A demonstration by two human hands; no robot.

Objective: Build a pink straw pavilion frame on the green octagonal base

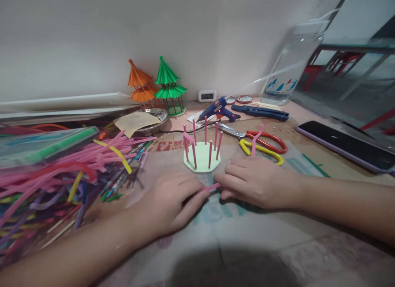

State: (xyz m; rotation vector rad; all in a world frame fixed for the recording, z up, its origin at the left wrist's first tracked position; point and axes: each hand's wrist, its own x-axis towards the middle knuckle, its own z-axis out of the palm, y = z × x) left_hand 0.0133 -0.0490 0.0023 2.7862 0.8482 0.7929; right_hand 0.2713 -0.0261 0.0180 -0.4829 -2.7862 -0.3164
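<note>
A pink pipe cleaner point(212, 187) stretches between my two hands, low over the table. My left hand point(175, 198) pinches one end of it between thumb and fingers. Closed on the same strip is my right hand point(253, 182), and a pink length rises behind its knuckles. Just beyond my hands stands a pale green octagonal base point(202, 157) with several upright pink sticks point(210, 154) around its edge. A short pink piece is bent over near the top of a stick at its left side.
Scissors point(265, 141) and a blue glue gun point(219, 110) lie behind. Left is a heap of pipe cleaners point(55, 171). Orange point(140, 83) and green point(169, 81) pagoda models stand by the wall. A phone point(348, 145), a utility knife point(261, 113) and a clear jar point(282, 68) are right.
</note>
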